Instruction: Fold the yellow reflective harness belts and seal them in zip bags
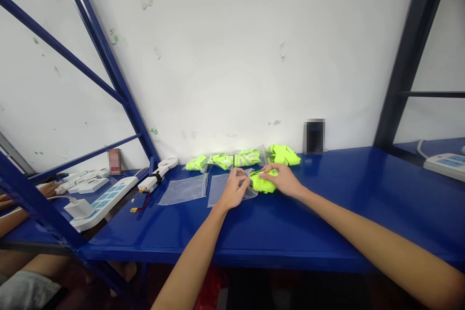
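Note:
A folded neon-yellow reflective vest (264,184) lies between my hands on the blue table. My left hand (235,189) pinches the edge of a clear plastic bag (250,193) at the vest's left side. On the right, my right hand (281,179) grips the vest with thumb and fingers. The vest's left end meets the bag's mouth; how far it sits inside I cannot tell. Two flat clear zip bags, one left bag (183,190) and one nearer bag (217,188), lie to the left of my hands.
Behind stand several bagged yellow vests (221,161) and a loose yellow vest (283,155). Leftward are a small white fan (167,163) with wires and a white power strip (105,203). A dark blurred object (314,136) leans on the wall. Another person's hand (49,189) shows far left.

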Motion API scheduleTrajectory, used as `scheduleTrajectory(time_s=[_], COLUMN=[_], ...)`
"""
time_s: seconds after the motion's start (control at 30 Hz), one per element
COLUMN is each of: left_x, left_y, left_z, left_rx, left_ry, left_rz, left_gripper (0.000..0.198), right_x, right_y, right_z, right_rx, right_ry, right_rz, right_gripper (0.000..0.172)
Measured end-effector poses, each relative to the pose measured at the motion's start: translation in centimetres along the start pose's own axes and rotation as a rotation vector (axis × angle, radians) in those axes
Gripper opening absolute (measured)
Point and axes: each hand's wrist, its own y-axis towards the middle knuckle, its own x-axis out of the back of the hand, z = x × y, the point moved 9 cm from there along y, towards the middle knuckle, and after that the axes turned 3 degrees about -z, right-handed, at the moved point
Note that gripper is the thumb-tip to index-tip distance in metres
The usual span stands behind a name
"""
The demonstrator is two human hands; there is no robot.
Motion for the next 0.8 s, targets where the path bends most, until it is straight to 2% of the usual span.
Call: scheduleTrajectory(time_s=[0.1,0.23,0.37,0.5,0.6,0.7,0.8], left_x=[0.4,-0.4,-1.3,-1.2,-1.8,-2.6,-2.5], left_y=[-0.4,-0.9,-1.1,-0.7,-0.8,-1.2,-1.3], left_z=[-1.6,-3.1,-3.7,-2.6,-1.9,-1.8,-2.3], left_rx=[-0.084,-0.173,-0.232,-0.12,-0.085,-0.105,-0.139], left_ry=[0.043,0.118,0.156,0.163,0.21,0.264,0.285], left_rz=[-0.034,0.074,0.124,0.051,0.103,0.184,0.165], left_gripper=[0.041,0.03,0.053,0.087,0.105,0.094,0.078], right_x=[-0.2,0.0,0.2,-0.3,-0.2,0.3,1.1], right_y=[-0.5,-0.5,-0.2,-0.7,-1.1,-0.9,-0.5], right_z=[1.6,1.8,0.7,1.8,2.7,2.1,0.7], right_rx=[0.117,0.121,0.048,0.107,0.164,0.135,0.07], right_ry=[-0.09,-0.088,-0.062,0.0,-0.009,-0.037,-0.04], right_rz=[-0.001,-0.046,-0.062,-0.035,-0.078,-0.157,-0.245], right_gripper=[0.023,0.023,0.024,0.024,0.023,0.024,0.028])
